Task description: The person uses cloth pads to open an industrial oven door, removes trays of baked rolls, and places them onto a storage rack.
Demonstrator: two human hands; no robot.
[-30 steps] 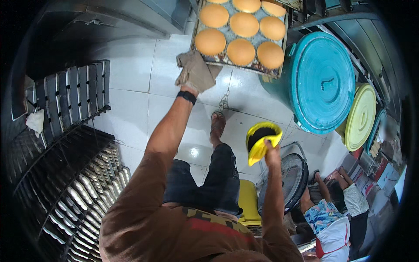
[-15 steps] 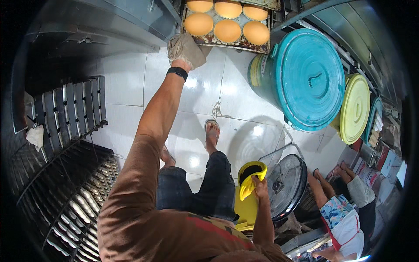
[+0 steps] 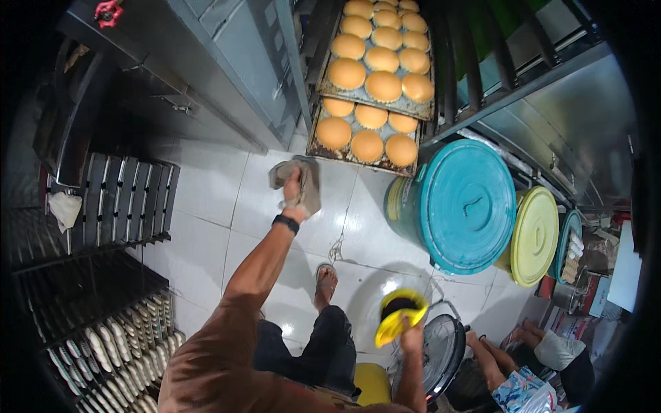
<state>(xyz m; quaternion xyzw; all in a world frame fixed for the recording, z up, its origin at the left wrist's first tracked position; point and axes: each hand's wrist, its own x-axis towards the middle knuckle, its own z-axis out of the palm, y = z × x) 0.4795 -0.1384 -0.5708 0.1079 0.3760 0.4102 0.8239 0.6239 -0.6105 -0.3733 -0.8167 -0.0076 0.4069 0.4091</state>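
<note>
My left hand (image 3: 295, 193) grips a crumpled grey-brown cloth (image 3: 309, 180), held apart from the trays, just below and left of the lower tray (image 3: 365, 162). That tray carries round golden buns (image 3: 366, 146); an upper tray (image 3: 375, 103) with several more buns overlaps its back part, both on a dark rack (image 3: 472, 82). My right hand (image 3: 412, 332) holds a yellow padded mitt or pad (image 3: 391, 330) with a dark middle, low at the right above a round fan (image 3: 441, 354).
Lidded teal (image 3: 461, 206) and pale yellow bins (image 3: 533, 234) stand on the right; steel cabinets (image 3: 255, 82) at top left; racks (image 3: 117, 203) and trays of pale long dough (image 3: 110, 358) on the left. Two other people's legs (image 3: 492, 365) show at lower right. Tiled floor (image 3: 268, 227) underfoot.
My left hand, with the cloth, has come away from the lower tray's front edge. The view has shifted, showing more of the upper tray. My right hand still holds the yellow pad.
</note>
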